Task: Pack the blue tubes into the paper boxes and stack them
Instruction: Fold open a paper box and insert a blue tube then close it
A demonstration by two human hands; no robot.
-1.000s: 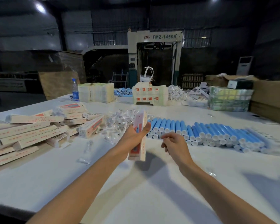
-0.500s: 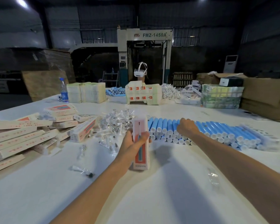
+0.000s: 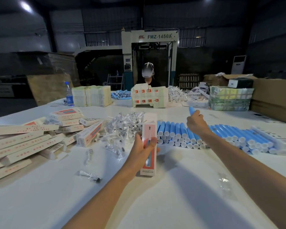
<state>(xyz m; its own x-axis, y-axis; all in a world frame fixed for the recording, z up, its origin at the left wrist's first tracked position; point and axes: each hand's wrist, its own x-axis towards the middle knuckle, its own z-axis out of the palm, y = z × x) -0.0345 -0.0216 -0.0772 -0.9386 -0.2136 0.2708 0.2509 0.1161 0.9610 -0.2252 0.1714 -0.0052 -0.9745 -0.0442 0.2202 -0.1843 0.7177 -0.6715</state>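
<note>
The left hand (image 3: pixel 144 144) is wrapped around a tall paper box (image 3: pixel 149 144) and holds it standing up over the white table (image 3: pixel 155 204). The box has a red front with a little picture on it, and its top end looks open. The right hand (image 3: pixel 196 123) is closed on one blue tube (image 3: pixel 192 111) and holds it up above the big row of blue tubes (image 3: pixel 213 138) lying side by side on the table.

So this looks like the picking-up step – one tube is out of the row and not in the box yet. Next, I think the tube has to come over to the box top and line up straight with the opening, then slide down in. After that the flap needs closing, and the box goes with the pile of boxes (image 3: pixel 31 138) on the left.

Most of the tube is hidden inside the fist – only its tip shows, and that is blurry. The box top is pale and hard to see, and the words on the box are too small to read
</note>
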